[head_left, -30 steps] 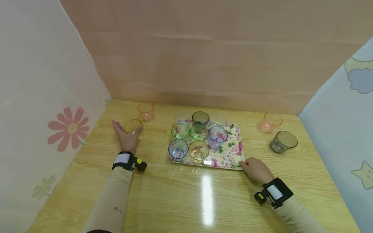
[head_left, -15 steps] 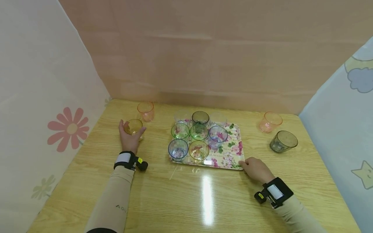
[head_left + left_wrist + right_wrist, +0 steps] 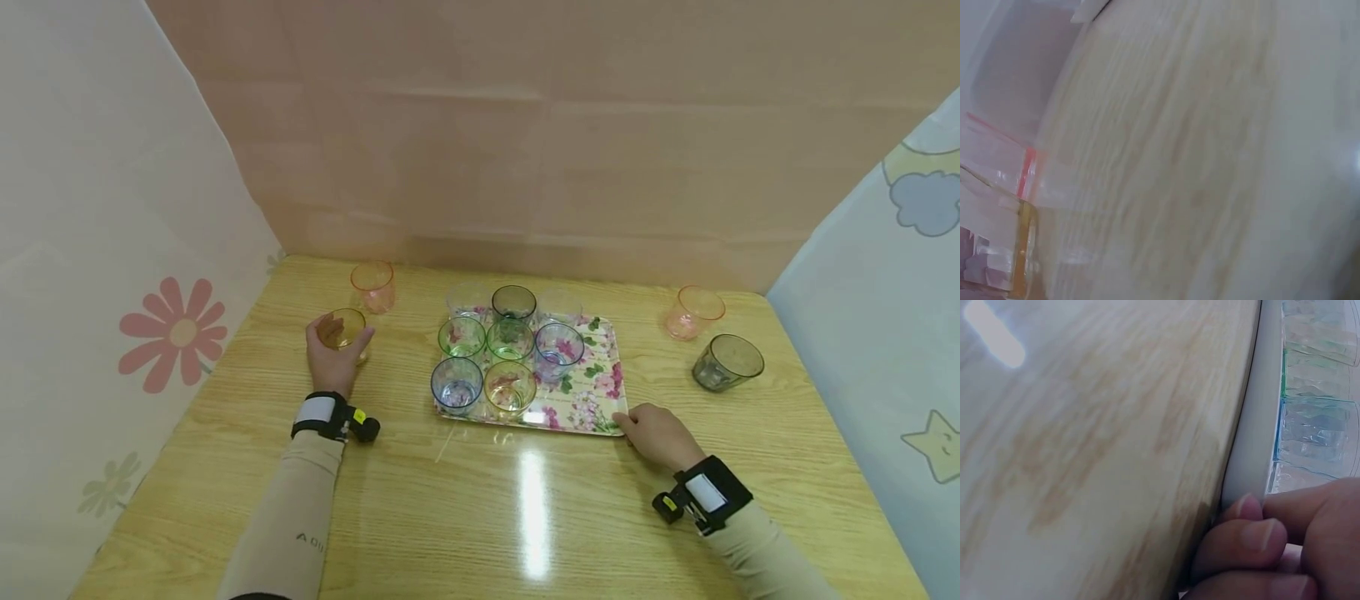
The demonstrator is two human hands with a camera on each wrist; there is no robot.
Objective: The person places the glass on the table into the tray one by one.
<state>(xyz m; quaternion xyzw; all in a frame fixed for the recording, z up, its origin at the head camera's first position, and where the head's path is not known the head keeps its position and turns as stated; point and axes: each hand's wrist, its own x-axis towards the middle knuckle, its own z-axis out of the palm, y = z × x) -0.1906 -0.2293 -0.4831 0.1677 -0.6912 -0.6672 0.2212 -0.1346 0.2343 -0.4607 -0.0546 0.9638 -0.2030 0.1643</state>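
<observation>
Left sleeve point(image 3: 288, 508) lettering partly legible: "A D I". Left hand point(image 3: 332, 357) grasps amber transparent cup point(image 3: 342, 327); right hand point(image 3: 658, 435), fingers curled, holds floral tray point(image 3: 592, 400) near-right corner.

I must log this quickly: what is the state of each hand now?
Left hand: grips the amber cup.
Right hand: holds the corner of the floral tray.
</observation>
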